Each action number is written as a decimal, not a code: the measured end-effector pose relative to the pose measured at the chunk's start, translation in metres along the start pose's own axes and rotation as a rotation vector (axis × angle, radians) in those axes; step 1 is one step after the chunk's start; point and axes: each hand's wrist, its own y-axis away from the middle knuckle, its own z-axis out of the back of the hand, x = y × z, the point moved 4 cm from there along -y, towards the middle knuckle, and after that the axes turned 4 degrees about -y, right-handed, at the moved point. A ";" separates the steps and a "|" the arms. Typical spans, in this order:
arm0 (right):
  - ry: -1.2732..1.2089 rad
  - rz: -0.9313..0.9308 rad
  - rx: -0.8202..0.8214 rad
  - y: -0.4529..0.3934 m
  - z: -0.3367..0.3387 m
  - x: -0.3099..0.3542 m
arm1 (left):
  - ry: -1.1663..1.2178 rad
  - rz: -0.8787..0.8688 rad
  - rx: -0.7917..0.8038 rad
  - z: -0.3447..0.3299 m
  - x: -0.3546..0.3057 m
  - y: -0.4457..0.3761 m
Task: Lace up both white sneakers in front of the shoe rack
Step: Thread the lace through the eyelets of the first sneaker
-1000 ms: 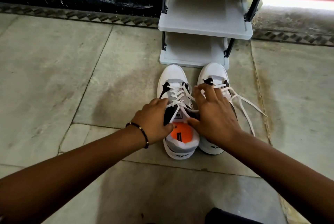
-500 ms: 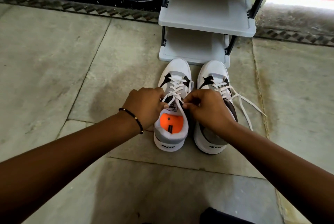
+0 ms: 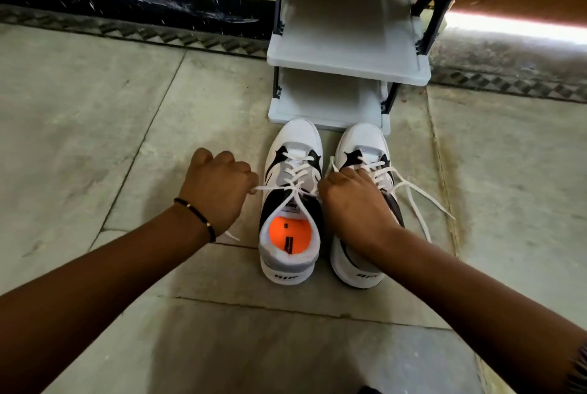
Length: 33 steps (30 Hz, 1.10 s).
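Two white sneakers with black and grey panels stand side by side on the floor, toes toward the shoe rack. The left sneaker shows an orange insole and has its lace crossed up the front. My left hand is fisted on one end of that lace, stretched taut out to the left. My right hand grips the other end and lies over the right sneaker, hiding its middle. The right sneaker's own laces trail loose on the floor to the right.
The grey plastic shoe rack with black posts stands against the dark wall base, its shelves bare. Stone floor slabs spread all around. A patterned tile strip runs along the wall. A dark object peeks in at the bottom edge.
My hands have moved apart from the left sneaker's tongue, pulling its lace ends sideways and taut. The left hand went well out to the left; the right slid over the right sneaker.
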 end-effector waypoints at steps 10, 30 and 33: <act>0.041 -0.021 0.006 -0.001 0.002 -0.002 | 0.032 -0.027 -0.111 0.006 0.002 -0.002; -0.038 0.010 0.026 0.004 -0.005 0.005 | 0.049 -0.010 -0.181 -0.006 0.018 0.001; -0.080 0.024 0.098 0.001 -0.004 0.005 | 0.047 -0.014 -0.130 -0.006 0.017 0.002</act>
